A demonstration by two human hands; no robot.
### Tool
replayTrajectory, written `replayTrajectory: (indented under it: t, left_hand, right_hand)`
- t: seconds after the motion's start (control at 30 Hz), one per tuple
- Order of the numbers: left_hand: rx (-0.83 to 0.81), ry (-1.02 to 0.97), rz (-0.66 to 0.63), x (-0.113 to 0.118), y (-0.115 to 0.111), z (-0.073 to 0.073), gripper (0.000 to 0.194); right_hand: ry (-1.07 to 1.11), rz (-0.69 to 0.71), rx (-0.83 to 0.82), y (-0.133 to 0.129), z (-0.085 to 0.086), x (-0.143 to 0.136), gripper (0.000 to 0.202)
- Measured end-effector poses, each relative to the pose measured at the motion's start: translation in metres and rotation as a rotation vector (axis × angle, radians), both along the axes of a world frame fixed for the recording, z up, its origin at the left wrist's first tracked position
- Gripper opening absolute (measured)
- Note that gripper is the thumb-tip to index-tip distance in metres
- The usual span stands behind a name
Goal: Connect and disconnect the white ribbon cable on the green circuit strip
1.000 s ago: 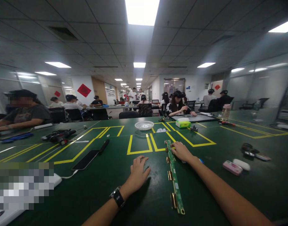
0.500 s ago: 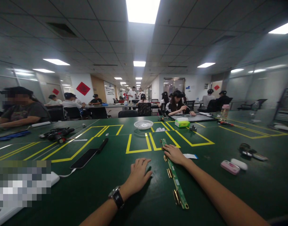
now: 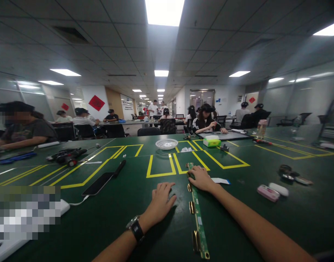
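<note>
Swung leftward since half a second ago, the near end of the green circuit board now lies closer to the person. Their right hand covers the board's far end at the green table; whether its fingers grip, I can't tell. Their left hand holds nothing, fingers loosely apart, left of the board. Beside the right wrist lies a white strip; farther left, a phone; beyond both hands, a white basket.

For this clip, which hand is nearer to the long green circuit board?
Right. The right hand is at the far end of the circuit board, fingers on it; the left hand is off to its left, not touching it.
</note>
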State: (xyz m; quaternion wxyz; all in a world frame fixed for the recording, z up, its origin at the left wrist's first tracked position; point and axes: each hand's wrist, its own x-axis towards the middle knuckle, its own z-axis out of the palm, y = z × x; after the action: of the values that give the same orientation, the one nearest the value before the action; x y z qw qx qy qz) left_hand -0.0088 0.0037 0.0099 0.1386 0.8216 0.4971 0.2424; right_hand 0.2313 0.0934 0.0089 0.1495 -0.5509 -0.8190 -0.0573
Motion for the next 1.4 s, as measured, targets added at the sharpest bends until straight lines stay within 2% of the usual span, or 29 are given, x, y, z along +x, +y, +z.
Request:
replayTrajectory:
  t: [0.33, 0.5, 0.6, 0.73, 0.93, 1.1, 1.2, 1.3, 1.4]
  left_hand:
    - [0.006, -0.087, -0.004, -0.003, 0.002, -0.004, 0.043]
    - [-0.057, -0.256, 0.0, -0.002, 0.007, -0.008, 0.044]
    - [-0.202, -0.481, 0.015, -0.001, 0.013, -0.009, 0.051]
    - [-0.377, -0.747, 0.014, -0.001, 0.022, -0.013, 0.061]
    - [-0.489, -0.945, 0.045, -0.002, 0.03, -0.017, 0.067]
    - [-0.531, -1.062, 0.029, -0.001, 0.026, -0.012, 0.071]
    - [-0.558, -1.136, -0.051, 0.0, 0.023, -0.008, 0.067]
    - [-0.549, -1.121, -0.05, -0.001, 0.021, -0.005, 0.058]
    - [-0.558, -1.097, 0.014, -0.002, 0.02, -0.003, 0.048]
  right_hand:
    - [-0.104, 0.044, 0.001, -0.012, 0.012, -0.012, 0.027]
    - [-0.159, 0.105, 0.037, -0.019, 0.018, -0.023, 0.023]
    - [-0.091, 0.166, 0.089, -0.027, 0.019, -0.034, 0.02]
    - [0.102, 0.286, 0.15, -0.041, 0.018, -0.053, 0.018]
    - [0.184, 0.452, 0.14, -0.056, 0.014, -0.071, 0.012]
    - [0.275, 0.609, 0.103, -0.054, 0.02, -0.064, 0.02]
    - [0.288, 0.48, 0.156, -0.042, 0.024, -0.049, 0.028]
    - [0.14, 0.186, 0.212, -0.023, 0.022, -0.025, 0.035]
    - [-0.036, -0.097, 0.118, -0.007, 0.014, -0.001, 0.042]
